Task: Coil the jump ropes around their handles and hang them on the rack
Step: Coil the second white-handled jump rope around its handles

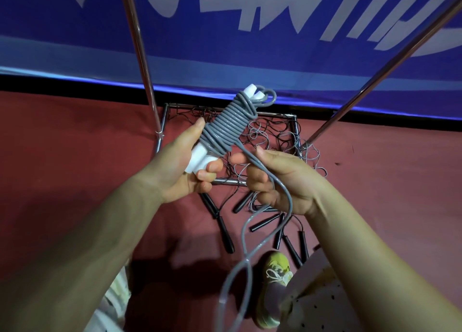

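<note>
In the head view, the left hand [185, 166] grips the lower ends of two white handles [200, 160] held side by side, with a grey rope [226, 126] wound in tight turns up their length. The right hand [280, 181] has its fingers curled round the loose tail of the same rope, which runs from the coil through the fist and hangs in a long slack loop down past a yellow-green shoe [275, 281].

Several risks stand out, as judgements only. If the right hand lets the tail go slack, the top turns near the handle tips could slide off and the coil loosen. The hanging loop lies close to the shoe, so a step could snag it and jerk the bundle. The left hand holds only the handle ends; a hard pull on the tail might twist the pair apart.

On the red floor [75, 136], black-handled ropes [225, 234] lie in a tangle over the wire base of the rack [160, 136], whose shiny poles [140, 51] rise on either side; none appears coiled yet.

Behind hangs a blue banner [225, 44] with large white shapes, perhaps lettering, but cropped and unreadable. No brand or label shows on the handles.
</note>
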The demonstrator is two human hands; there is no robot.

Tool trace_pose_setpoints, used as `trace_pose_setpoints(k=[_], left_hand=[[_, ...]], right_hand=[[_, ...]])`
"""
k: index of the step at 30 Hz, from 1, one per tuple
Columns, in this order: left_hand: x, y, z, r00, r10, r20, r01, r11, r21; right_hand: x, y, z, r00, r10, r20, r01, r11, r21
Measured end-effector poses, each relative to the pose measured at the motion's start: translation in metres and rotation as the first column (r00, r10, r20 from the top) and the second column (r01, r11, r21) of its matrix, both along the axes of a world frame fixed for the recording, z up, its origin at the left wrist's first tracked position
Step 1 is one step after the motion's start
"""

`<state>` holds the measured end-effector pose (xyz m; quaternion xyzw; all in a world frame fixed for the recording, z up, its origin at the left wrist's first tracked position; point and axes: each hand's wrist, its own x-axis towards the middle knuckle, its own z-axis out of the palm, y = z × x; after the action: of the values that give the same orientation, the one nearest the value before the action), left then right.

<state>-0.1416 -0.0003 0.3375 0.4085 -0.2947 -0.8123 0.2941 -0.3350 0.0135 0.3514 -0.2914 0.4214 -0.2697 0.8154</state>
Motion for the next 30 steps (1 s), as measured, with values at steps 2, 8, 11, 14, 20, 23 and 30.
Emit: trace_pose_setpoints(k=[2, 8, 11, 14, 20, 23, 30], left_hand=[[0.001, 0.0, 0.0, 1.0, 0.001, -0.01, -0.001, 1.0, 0.021], [0.001, 0.002, 0.003, 0.996, 0.011, -0.087, 0.0, 0.993, 0.122], [0.002, 0.003, 0.001, 0.999, 0.03, -0.045, -0.022, 0.986, 0.164], [-0.001, 0.002, -0.009, 0.988, 0.088, 0.128, -0.106, 0.984, 0.143], [-0.01, 0.003, -0.014, 0.906, 0.173, 0.387, -0.121, 0.981, -0.154], [-0.014, 0.005, -0.016, 0.882, 0.226, 0.412, -0.081, 0.936, -0.341], [-0.009, 0.01, -0.023, 0.819, 0.141, 0.556, 0.231, 0.806, -0.544]], right_hand=[[0.0, 0.0, 0.0, 1.0, 0.0, 0.006, 0.0, 1.0, 0.0], [0.008, 0.003, -0.003, 0.997, 0.041, -0.068, -0.041, 0.999, -0.01], [0.014, 0.005, -0.009, 0.907, 0.012, -0.422, -0.123, 0.963, -0.238], [0.021, 0.008, -0.014, 0.584, -0.121, -0.803, -0.398, 0.819, -0.413], [0.028, 0.013, -0.006, 0.517, -0.267, -0.813, -0.401, 0.764, -0.505], [0.028, 0.016, -0.005, 0.639, -0.254, -0.726, -0.218, 0.846, -0.487], [0.026, 0.015, -0.004, 0.771, -0.194, -0.607, -0.034, 0.939, -0.343]])
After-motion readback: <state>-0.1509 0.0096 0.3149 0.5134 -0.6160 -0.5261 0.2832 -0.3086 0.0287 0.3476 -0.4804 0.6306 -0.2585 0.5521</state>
